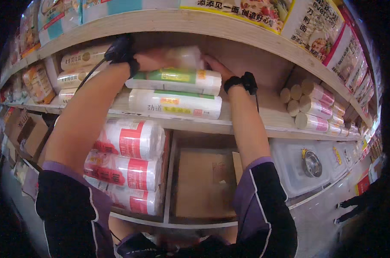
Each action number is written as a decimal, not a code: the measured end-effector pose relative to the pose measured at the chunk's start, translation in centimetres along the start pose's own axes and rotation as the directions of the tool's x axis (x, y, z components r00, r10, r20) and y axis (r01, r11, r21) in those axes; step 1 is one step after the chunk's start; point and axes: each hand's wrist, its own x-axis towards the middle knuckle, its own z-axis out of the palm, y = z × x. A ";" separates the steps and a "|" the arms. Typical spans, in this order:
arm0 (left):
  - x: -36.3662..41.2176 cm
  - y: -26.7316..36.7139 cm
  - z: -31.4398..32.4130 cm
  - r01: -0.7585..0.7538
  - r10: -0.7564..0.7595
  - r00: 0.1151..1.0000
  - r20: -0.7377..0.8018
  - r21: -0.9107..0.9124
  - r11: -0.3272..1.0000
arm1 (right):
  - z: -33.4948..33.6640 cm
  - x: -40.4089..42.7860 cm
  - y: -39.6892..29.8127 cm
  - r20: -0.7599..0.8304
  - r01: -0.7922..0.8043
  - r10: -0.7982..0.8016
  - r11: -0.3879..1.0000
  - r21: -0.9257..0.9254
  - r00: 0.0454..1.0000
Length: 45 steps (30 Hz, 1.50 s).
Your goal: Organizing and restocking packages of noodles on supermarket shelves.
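Observation:
On the middle shelf, my left hand (154, 60) is at a blurred pale cylindrical pack (187, 57) and appears to grip its left part. My right hand (216, 66) reaches to the right end of that pack; its fingers are partly hidden and their grip is unclear. Just below lies a white and green noodle pack (178, 79), on top of a second noodle pack (175, 104). Both lie on their sides along the shelf edge. Each wrist wears a black strap with a small device.
Cream noodle packs (82, 58) are stacked at the left, behind my left forearm. Pink-banded noodle rolls (315, 106) lie at the right. Below are red and white packs (137, 174), a cardboard box (204, 183) and a clear plastic bin (298, 167). The upper shelf board (169, 21) overhangs my hands.

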 end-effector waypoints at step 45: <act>0.6 -1.9 -2.1 0.105 0.258 0.862 -0.436 0.652 0.751 | 1.6 -3.3 -5.0 -0.500 0.467 -0.239 0.788 0.401 0.832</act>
